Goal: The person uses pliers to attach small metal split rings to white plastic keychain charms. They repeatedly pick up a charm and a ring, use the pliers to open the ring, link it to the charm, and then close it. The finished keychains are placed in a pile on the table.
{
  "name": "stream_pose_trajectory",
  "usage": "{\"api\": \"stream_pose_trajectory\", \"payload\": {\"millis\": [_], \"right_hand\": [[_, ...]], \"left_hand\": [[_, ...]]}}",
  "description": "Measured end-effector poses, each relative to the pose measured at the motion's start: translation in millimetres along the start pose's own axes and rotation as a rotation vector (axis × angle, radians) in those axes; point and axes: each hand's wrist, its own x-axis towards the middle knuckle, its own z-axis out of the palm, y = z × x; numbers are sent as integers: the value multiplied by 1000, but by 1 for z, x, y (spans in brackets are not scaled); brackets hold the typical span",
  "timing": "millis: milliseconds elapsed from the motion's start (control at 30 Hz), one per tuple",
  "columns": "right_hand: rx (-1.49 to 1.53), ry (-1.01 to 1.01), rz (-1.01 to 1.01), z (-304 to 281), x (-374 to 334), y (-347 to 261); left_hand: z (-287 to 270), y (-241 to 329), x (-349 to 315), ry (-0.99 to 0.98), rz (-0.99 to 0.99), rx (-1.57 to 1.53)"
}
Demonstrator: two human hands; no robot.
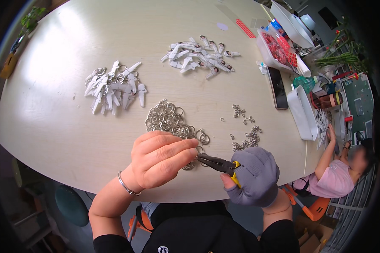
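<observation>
My right hand (pixel 255 177), in a grey fingerless glove, is closed round the yellow handles of black-jawed pliers (pixel 217 163). The jaw tips reach the fingertips of my bare left hand (pixel 162 158), which are pinched together at a metal split ring (pixel 199 150). Anything smaller between fingers and jaws is hidden. Just beyond my left hand lies a heap of split rings with short chains (pixel 166 117). To the right of it, small metal links (pixel 250 138) lie in loose clusters near the glove.
White tags with rings (pixel 114 88) are piled at left, and white figure-shaped pieces (pixel 200 55) farther back. At right are a phone (pixel 277 87), a white tray (pixel 303 113) and a tub of red pieces (pixel 276 48). Another person (pixel 331 179) in pink sits at the right.
</observation>
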Motion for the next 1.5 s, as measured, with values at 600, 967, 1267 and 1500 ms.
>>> {"api": "stream_pose_trajectory", "payload": {"millis": [600, 967, 1267, 1500], "right_hand": [[44, -20, 29, 2, 3, 11], [28, 8, -14, 2, 5, 10], [165, -55, 19, -1, 8, 11], [310, 0, 46, 10, 9, 19]], "left_hand": [[4, -2, -3, 26, -18, 30], [7, -4, -3, 56, 17, 17], [7, -5, -4, 46, -5, -53], [8, -1, -4, 67, -79, -101]]}}
